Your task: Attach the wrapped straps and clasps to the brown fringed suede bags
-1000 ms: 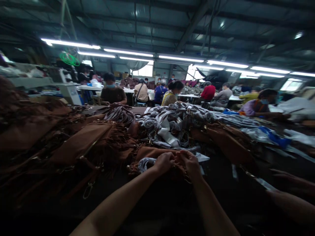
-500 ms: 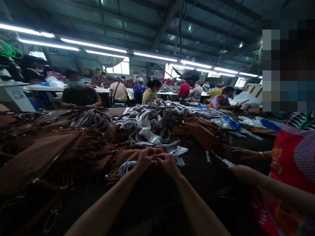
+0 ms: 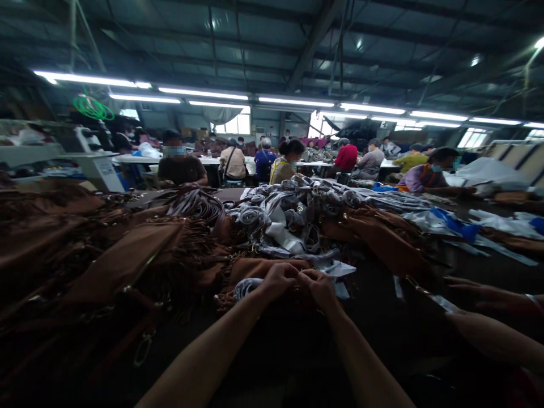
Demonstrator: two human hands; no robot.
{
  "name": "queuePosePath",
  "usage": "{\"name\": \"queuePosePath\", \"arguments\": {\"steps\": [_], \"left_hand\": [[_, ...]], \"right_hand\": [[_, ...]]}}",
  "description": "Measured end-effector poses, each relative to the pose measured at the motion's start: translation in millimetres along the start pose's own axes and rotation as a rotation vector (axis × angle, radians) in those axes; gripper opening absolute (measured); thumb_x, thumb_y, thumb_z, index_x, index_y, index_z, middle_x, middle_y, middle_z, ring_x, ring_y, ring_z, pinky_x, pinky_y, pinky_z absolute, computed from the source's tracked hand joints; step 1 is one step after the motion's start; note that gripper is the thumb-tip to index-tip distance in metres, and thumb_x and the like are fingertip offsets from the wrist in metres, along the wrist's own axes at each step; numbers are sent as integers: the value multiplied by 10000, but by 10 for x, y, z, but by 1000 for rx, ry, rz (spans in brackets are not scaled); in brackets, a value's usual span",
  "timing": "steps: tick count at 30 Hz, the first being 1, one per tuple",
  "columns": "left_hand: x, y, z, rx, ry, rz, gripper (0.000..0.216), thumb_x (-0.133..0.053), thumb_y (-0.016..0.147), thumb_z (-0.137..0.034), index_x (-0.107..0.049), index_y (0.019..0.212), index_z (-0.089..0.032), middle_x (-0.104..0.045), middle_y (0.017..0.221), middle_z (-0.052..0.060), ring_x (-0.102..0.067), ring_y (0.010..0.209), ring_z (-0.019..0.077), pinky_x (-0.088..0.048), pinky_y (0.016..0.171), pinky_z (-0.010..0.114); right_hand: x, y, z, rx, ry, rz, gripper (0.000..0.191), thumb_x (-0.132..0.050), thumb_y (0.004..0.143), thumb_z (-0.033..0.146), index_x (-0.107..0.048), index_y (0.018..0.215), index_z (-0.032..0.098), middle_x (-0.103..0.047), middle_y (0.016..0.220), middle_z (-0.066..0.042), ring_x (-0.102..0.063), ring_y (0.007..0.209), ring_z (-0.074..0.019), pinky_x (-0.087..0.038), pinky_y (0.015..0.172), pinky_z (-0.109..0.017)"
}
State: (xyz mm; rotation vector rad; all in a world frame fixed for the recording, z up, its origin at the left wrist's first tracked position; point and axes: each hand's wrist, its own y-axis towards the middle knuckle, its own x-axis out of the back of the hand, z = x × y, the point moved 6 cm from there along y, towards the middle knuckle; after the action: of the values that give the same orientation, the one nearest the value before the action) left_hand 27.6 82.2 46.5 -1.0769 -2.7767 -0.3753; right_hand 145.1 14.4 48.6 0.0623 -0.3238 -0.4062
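Observation:
My left hand (image 3: 277,281) and my right hand (image 3: 319,285) meet knuckle to knuckle at the middle of a dark table (image 3: 374,317). Both are closed in a pinch on something small between them that I cannot make out. They rest against a brown fringed bag (image 3: 255,269) with a grey wrapped strap (image 3: 244,288) beside the left wrist. Directly behind lies a heap of grey wrapped straps (image 3: 284,218).
Brown fringed bags (image 3: 127,255) pile up on the left, more brown bags (image 3: 382,238) to the right. A co-worker's forearms and hand (image 3: 488,297) reach in from the right. Several seated people (image 3: 289,161) work at tables behind, with white and blue sheets (image 3: 459,229) far right.
The view swung right, showing the co-worker's red apron, then back left. My hands stayed pinched together at the same bag. The co-worker's hands remain on the table at the right.

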Motion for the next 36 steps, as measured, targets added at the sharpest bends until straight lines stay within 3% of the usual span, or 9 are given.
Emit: {"name": "queuePosePath", "arguments": {"steps": [3,6,10,15,27,36], "left_hand": [[30,10,62,52,37,-62,291,-679,652,-320,-714,821,-85,-680,736,66,-565,625,143,-411,568,224],[44,12,88,70,47,-95,311,-671,662,-357,-722,812,-89,-672,711,62,-536,589,128,-379,535,217],[24,6,95,87,-39,-76,334,-670,664,-392,-709,796,-88,-644,657,42,-503,549,110,-353,508,207],[20,1,92,88,-34,-92,317,-656,670,-388,-699,750,-84,-628,625,37,-483,533,101,-326,496,201],[-8,4,95,51,-81,-81,355,-680,665,-423,-691,736,-76,-632,628,50,-473,524,97,-327,509,212],[-33,-60,-59,118,-265,-59,457,-770,555,-490,-693,724,-72,-606,599,36,-460,507,86,-322,493,213]], "right_hand": [[-36,38,-82,-78,174,46,380,-703,635,473,-699,841,153,-683,688,-34,-618,610,-175,-452,534,-253],[-77,23,-115,-142,485,93,479,-790,558,392,-633,961,186,-694,793,-17,-657,687,-179,-518,640,-287],[-56,3,-113,-166,651,77,469,-789,584,407,-606,967,208,-707,901,-34,-685,766,-202,-555,700,-333],[125,120,-89,-93,636,-107,415,-768,609,461,-624,907,209,-720,883,-31,-677,691,-197,-565,591,-316],[248,187,-97,-85,584,-131,535,-773,597,489,-587,1005,197,-721,811,-39,-663,600,-185,-541,534,-300],[136,99,-228,-144,222,89,489,-796,526,506,-710,851,151,-711,703,-53,-652,599,-205,-501,543,-291]]}}
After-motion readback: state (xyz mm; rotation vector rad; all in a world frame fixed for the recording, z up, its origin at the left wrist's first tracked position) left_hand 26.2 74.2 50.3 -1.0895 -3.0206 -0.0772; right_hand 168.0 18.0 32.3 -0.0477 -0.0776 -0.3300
